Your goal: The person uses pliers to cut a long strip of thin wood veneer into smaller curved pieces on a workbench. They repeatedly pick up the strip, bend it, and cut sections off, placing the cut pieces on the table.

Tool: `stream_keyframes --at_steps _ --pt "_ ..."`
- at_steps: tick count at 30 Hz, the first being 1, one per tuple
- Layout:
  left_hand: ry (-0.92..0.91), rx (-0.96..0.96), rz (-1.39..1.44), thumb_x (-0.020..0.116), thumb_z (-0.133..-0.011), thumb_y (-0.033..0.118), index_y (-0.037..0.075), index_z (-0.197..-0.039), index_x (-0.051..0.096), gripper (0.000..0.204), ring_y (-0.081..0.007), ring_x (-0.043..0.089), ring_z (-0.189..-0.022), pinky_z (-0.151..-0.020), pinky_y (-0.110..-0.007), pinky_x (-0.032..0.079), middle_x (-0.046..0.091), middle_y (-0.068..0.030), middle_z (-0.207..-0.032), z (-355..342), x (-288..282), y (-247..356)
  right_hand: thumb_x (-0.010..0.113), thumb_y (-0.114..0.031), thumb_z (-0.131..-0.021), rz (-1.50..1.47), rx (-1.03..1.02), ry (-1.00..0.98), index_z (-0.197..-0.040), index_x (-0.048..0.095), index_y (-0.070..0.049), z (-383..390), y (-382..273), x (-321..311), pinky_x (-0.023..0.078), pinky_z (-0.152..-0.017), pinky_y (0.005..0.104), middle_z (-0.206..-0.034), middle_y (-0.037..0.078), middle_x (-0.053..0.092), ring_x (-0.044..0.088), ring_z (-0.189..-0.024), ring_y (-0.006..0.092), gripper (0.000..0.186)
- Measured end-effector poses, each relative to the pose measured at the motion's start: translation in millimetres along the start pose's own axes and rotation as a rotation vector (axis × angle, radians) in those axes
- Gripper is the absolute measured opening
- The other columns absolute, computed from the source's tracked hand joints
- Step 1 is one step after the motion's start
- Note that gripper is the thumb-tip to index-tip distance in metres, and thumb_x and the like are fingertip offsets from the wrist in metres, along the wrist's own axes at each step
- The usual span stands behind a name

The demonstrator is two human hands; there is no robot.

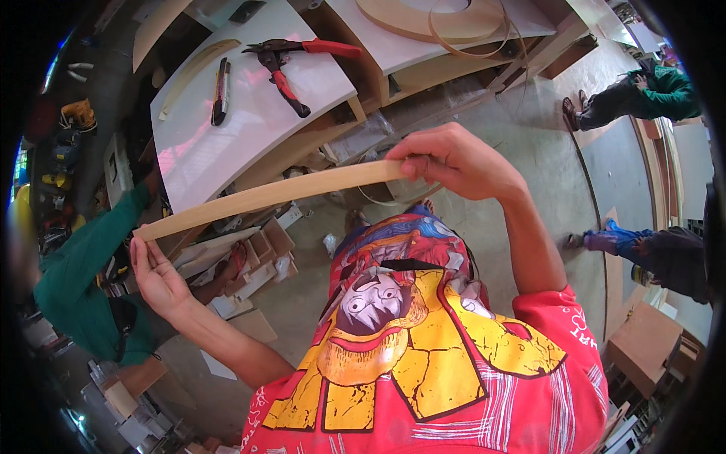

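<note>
A flat strip of light wood-coloured edge banding [280, 188] stretches between my two hands, in front of the white-topped workbench. My left hand [159, 274] holds its left end at the fingertips, palm turned up. Thumb and fingers of my right hand [454, 160] pinch the other end, which sits a little higher. On the white top beyond the strip lie red-handled tin snips [283, 68] and a utility knife [221, 92]. A curved offcut of banding [185, 79] rests beside the knife.
A coil of banding [423, 26] lies on the bench's far right. A person in green [91, 261] bends close by on my left. Two other people, one in a green top [669, 92], are at right. Wood offcuts [261, 257] and a brown box [643, 344] lie around.
</note>
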State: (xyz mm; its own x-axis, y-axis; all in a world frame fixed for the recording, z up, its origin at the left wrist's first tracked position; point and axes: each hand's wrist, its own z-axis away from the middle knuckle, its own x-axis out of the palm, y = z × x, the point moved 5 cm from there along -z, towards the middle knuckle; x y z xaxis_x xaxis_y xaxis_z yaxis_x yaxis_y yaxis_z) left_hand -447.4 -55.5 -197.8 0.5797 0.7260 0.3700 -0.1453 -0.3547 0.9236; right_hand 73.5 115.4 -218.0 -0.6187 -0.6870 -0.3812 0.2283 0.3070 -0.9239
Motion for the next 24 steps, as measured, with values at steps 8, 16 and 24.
stream_keyframes --at_steps 8,16,24 --pt "0.076 -0.082 -0.001 0.066 -0.107 -0.002 -0.014 -0.124 0.065 0.021 -0.031 0.067 -0.131 -0.117 -0.036 0.058 0.069 -0.023 -0.134 -3.4 -43.3 -24.1 0.07 -0.012 -0.104 -0.123 0.112 -0.1 -0.118 0.077 0.0 -7.8 13.7 -2.7 0.056 -0.07 0.034 -0.086 0.009 0.077 0.07 -0.073 0.0155 0.02" --pt "0.162 -0.494 -0.09 0.071 -0.107 0.007 -0.004 -0.133 0.065 0.029 -0.0325 0.066 -0.134 -0.114 -0.038 0.055 0.067 -0.0194 -0.141 32.8 -111.9 -86.4 0.073 -0.006 -0.09 0.06 -0.073 -0.165 -0.111 0.075 0.003 -4.3 3.1 8.7 0.059 -0.078 0.0389 -0.092 0.014 0.077 0.074 -0.084 0.0298 0.022" --pt "-0.579 -0.189 -0.876 0.06 -0.114 0.031 -0.002 -0.142 0.066 0.044 -0.0201 0.066 -0.129 -0.112 -0.037 0.048 0.071 -0.0138 -0.142 125.8 71.9 -61.3 0.074 -0.014 -0.081 0.664 -0.481 -0.394 -0.088 0.08 -0.006 7.8 -54.8 106.1 0.056 -0.087 0.0401 -0.094 0.01 0.077 0.076 -0.089 0.0281 0.012"
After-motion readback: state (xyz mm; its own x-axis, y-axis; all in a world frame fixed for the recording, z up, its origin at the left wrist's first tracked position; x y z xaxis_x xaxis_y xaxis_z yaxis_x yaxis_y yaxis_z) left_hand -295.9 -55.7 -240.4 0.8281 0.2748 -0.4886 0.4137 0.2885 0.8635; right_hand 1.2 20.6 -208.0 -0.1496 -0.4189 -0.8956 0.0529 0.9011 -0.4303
